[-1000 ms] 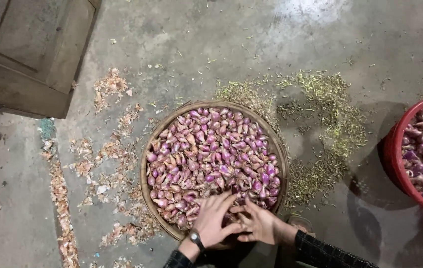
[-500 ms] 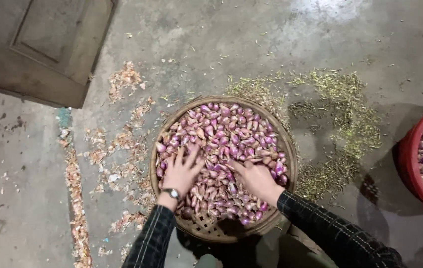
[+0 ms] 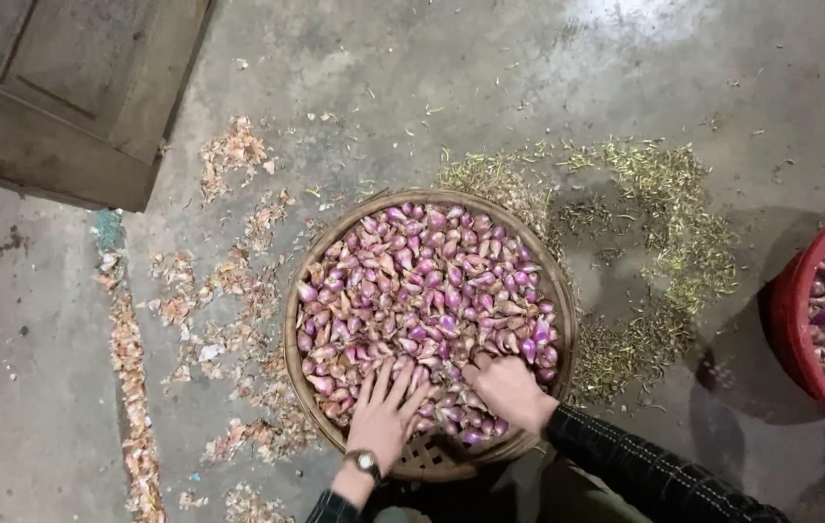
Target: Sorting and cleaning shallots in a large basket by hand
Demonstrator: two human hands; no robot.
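Observation:
A round woven bamboo tray lies on the concrete floor, heaped with several purple-pink shallots. My left hand, a watch on its wrist, rests flat on the shallots at the tray's near side with fingers spread. My right hand, in a dark checked sleeve, lies on the shallots just to its right with fingers curled into the pile. A bare patch of weave shows at the near rim below both hands.
A red plastic basket with more shallots stands at the right edge. Dry greenish trimmings ring the tray's far right. Papery peels litter the floor on the left. A wooden door fills the top left.
Both hands slid back from mid-tray toward the near rim. The camera view shifted slightly.

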